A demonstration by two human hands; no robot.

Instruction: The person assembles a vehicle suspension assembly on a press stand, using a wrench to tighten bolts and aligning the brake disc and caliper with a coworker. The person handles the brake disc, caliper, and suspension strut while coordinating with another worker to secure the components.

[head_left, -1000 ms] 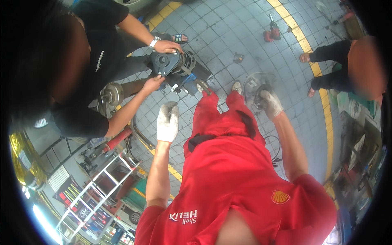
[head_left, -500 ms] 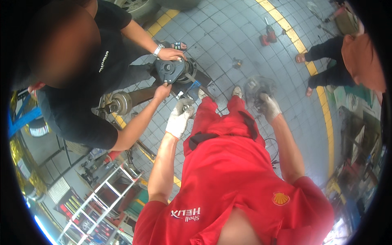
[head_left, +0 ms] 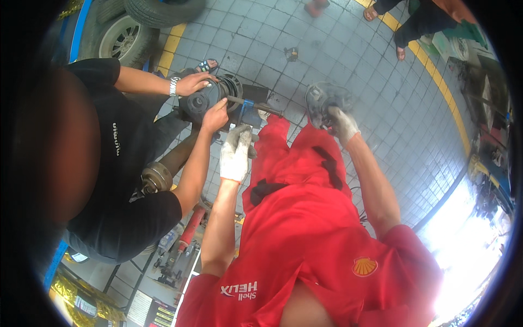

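Note:
My right hand (head_left: 342, 127), in a whitish work glove, grips the near edge of a dark, rounded plate-like part (head_left: 326, 97) held above the floor. Motion blurs that part, so its exact kind is unclear. My left hand (head_left: 235, 154), gloved too, is closed beside a blue clamp (head_left: 247, 107) on a long dark rod (head_left: 264, 108); what its fingers hold, if anything, is hidden. Just beyond, a co-worker's two bare hands (head_left: 197, 84) hold a round black strut mount (head_left: 204, 99) against a coil spring (head_left: 231, 86).
The co-worker in a black shirt (head_left: 117, 147) stands close on my left. A tyre with a silver wheel (head_left: 121, 39) lies far left. A small dark part (head_left: 291, 53) and a red tool (head_left: 316, 7) lie on the tiled floor (head_left: 261, 38). Another person's feet (head_left: 400, 53) are far right.
The view has shifted, and the wheel at far left now shows more fully. My right hand still holds the rounded part. My left hand's fingers have turned in beside the blue clamp.

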